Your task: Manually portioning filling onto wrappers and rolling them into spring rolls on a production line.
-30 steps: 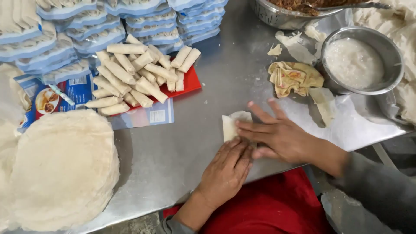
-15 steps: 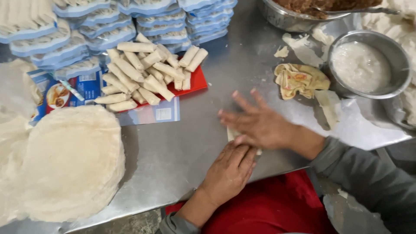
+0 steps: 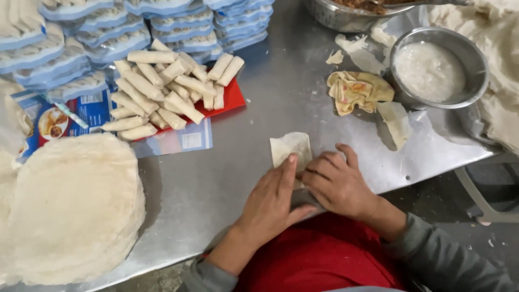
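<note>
Head view shows the left hand (image 3: 273,197) and right hand (image 3: 334,181) side by side, fingers flat on a thin pale pastry wrapper (image 3: 291,148) at the steel table's (image 3: 259,178) near edge. Folding looks underway; rolling it tight likely calls for even fingertip pressure.

Even, bright overhead light, soft glare on the steel table (image 3: 281,81), faint shadows, slight overall softness.

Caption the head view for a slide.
Both bare hands, left hand and right hand, press a thin pale pastry wrapper on the steel table.
</note>
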